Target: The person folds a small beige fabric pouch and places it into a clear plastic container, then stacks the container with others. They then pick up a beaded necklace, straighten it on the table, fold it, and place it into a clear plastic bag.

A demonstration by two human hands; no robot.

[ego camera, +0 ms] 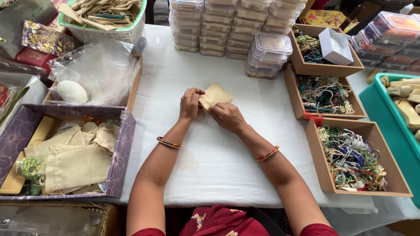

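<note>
left hand (190, 103) fingers pinched | right hand (227, 116) curled (knuckles up)

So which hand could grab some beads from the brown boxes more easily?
Probably the right hand. Both hands hold the small beige pouch, but the wooden boxes of beads sit on the right side, while the left hand would have to cross over.

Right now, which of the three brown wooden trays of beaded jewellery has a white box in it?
The farthest brown wooden tray, beside the stacked clear containers; it alone holds an open white box.
</note>
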